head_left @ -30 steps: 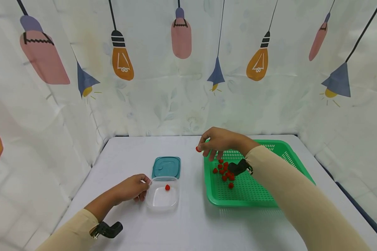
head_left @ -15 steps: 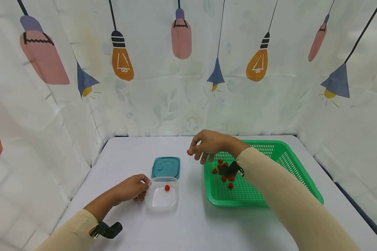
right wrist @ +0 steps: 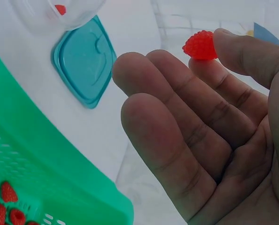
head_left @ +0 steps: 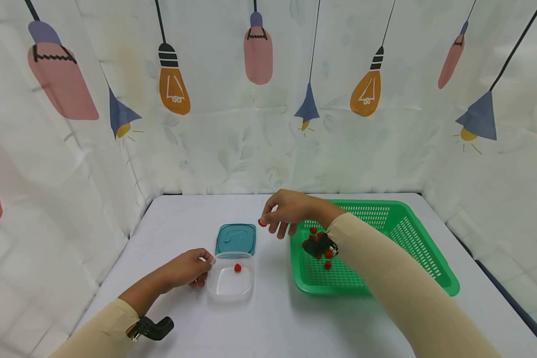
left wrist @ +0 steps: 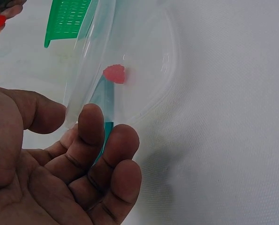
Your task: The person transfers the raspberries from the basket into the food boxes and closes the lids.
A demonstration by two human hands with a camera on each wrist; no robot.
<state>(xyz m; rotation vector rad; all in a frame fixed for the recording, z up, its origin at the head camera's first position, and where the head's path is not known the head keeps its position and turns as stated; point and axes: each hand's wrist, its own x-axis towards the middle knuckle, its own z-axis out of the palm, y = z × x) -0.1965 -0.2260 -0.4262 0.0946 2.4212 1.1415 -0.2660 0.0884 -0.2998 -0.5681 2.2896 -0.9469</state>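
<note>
On my head feed I see creased, off-white sheeting (head_left: 250,154) forming the back and side walls, printed with orange light bulbs (head_left: 174,89), pink bottle-shaped lamps (head_left: 258,57) and blue cone-shaped lampshades (head_left: 308,104). Below, I make out a flat, white-covered table (head_left: 277,318), its far edge near the back wall, under soft, even light.

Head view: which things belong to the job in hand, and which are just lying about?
Apparently in the job:
red berry, pinched by the right fingers
clear container, held by the left fingers
berry inside it
green basket and its berries

Lying about:
teal lid, untouched; possibly for later
lamp-print curtain, backdrop only
</note>
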